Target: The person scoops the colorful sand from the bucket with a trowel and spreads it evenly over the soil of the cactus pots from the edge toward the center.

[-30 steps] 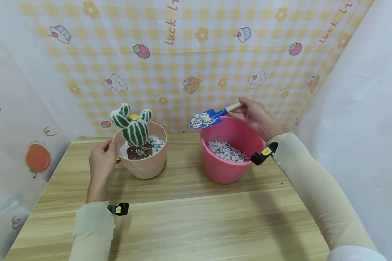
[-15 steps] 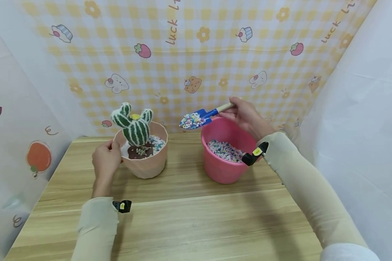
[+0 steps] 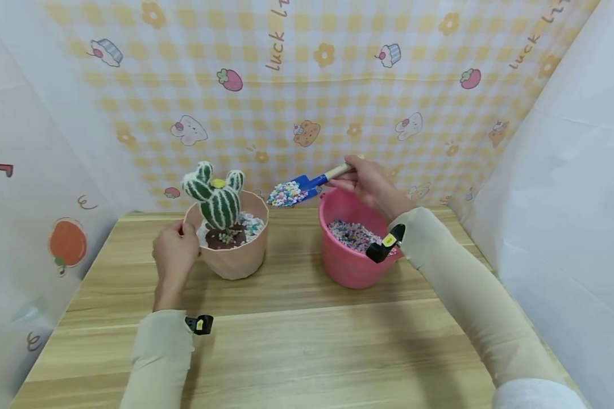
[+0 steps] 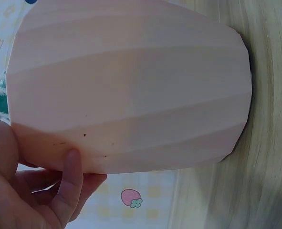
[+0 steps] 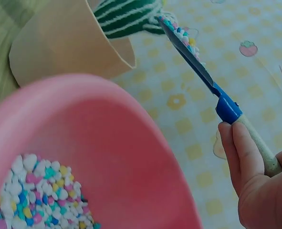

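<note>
My right hand (image 3: 370,184) grips the wooden handle of a small blue trowel (image 3: 314,183), raised level with the back rim of a pink bucket (image 3: 348,271). Colourful pebbles (image 3: 286,195) are heaped on the blade, which now points left, between bucket and pot. More mixed pebbles (image 5: 45,200) lie inside the bucket. At the left, my left hand (image 3: 176,250) holds the rim of a peach flowerpot (image 4: 131,90), thumb inside or over the rim and fingers against the outer wall. A knitted green cactus (image 3: 220,207) stands in the pot, with brown soil and some pebbles around its base.
Pot and bucket stand apart on a wooden table (image 3: 297,352), near its back edge. A yellow checked cloth (image 3: 266,113) hangs right behind them. White sheets (image 3: 558,187) close off both sides.
The right hand has carried the loaded trowel leftward, away from above the bucket and toward the pot. The left hand keeps its hold on the pot rim.
</note>
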`<state>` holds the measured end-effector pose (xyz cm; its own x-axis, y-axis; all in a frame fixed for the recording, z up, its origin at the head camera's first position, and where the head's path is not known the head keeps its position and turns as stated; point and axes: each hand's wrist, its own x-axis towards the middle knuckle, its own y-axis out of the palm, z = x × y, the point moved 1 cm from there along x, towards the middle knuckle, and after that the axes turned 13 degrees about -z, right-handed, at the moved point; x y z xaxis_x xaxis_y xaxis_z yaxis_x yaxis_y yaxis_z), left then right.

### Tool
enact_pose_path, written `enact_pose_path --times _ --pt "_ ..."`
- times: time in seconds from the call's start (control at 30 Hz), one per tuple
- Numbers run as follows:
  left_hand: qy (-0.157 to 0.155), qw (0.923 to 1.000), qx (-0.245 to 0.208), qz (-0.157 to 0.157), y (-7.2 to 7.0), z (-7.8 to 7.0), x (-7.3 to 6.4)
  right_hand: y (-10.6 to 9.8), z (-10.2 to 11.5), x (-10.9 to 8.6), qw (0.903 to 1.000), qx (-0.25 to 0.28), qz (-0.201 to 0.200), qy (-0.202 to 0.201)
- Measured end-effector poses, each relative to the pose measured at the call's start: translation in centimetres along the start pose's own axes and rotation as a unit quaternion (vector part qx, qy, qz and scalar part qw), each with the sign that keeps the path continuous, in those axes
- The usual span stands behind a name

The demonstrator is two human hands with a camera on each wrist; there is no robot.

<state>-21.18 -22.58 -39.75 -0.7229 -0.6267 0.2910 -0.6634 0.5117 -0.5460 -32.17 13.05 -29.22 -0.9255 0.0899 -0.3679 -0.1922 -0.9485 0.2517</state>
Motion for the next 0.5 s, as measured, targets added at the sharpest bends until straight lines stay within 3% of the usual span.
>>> enact_pose_path --times 0.5 --pt "-0.008 0.9999 0.0 0.011 -0.4 -0.2 -0.6 3.2 -1.7 -0.2 0.9996 -0.024 -0.014 -0.003"
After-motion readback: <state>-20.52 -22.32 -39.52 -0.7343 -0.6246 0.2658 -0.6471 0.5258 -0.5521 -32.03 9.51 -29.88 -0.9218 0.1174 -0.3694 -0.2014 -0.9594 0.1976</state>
